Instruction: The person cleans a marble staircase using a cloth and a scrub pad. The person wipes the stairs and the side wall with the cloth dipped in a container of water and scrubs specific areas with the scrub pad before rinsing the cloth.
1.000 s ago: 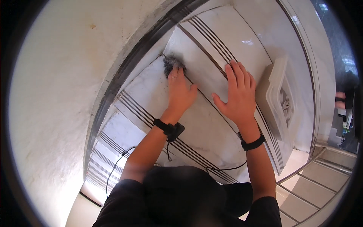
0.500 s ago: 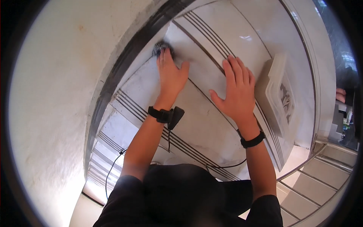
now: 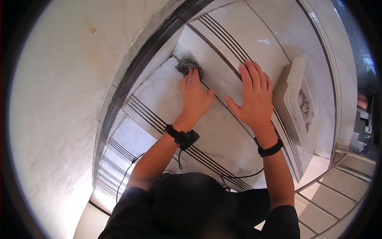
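My left hand (image 3: 197, 97) has its fingers stretched over a dark grey, tangled steel wool scourer (image 3: 184, 67), pressing it on a pale marble stair step (image 3: 159, 85). The scourer lies near the inner corner of the step by the wall, with dark specks and smudges around it. A ring shows on one finger, and part of the scourer is hidden beneath the fingertips. Further right, my right hand (image 3: 256, 95) is spread flat with nothing in it, its fingertips at the dark-striped edge of the step above. Black straps with cables circle both wrists.
On the step at right stands a whitish plastic tub (image 3: 293, 85) holding crumpled greyish stuff. A cream wall (image 3: 59, 99) with a dark skirting strip (image 3: 113, 97) borders the left. Metal railings (image 3: 326, 205) run at lower right. More striped steps descend at lower left.
My left hand has slid the scourer out of the wall corner, toward the right and nearer to me. My right hand stays about where it was, fingers still spread.
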{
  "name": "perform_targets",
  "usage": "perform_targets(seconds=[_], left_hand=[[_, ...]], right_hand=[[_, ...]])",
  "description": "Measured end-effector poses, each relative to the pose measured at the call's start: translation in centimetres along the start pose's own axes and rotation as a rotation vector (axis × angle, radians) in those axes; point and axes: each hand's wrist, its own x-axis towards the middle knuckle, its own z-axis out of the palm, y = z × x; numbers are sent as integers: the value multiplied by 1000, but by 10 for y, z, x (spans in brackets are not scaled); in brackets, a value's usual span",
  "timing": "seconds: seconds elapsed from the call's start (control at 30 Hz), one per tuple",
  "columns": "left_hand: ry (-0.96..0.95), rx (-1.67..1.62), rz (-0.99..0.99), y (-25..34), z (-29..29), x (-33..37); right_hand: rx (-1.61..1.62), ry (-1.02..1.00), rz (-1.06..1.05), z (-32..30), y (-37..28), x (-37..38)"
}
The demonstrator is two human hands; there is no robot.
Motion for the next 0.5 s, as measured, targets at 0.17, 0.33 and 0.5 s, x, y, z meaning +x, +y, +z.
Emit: perform_targets(seconds=[0.17,0.33,0.5], left_hand=[[67,-149,-141,-14,-21,45],[185,-11,107,-19,0,22],[213,-207,205,55,-24,37]], right_hand=[[3,17,-19,4,2,-4],[-21,-4,-9,-2,-2,1],[-4,-16,9,3,1,-7]])
